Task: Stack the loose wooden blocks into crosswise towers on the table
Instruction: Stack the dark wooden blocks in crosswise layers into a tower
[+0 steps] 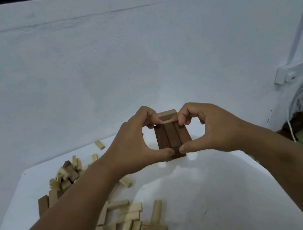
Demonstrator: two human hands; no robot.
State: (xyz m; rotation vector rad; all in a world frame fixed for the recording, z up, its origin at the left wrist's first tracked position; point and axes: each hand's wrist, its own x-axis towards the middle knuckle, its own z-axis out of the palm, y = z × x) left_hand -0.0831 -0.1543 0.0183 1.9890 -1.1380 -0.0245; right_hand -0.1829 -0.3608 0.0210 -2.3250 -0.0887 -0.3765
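Both hands, the left hand and right hand, clamped the tower mid-surface from either side, probably squaring its dark top layer; loose blocks lay nearer the person.

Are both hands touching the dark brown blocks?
Touching. In the head view, the left hand and right hand press thumbs and fingertips against the ends of the three dark blocks, with no gap showing.
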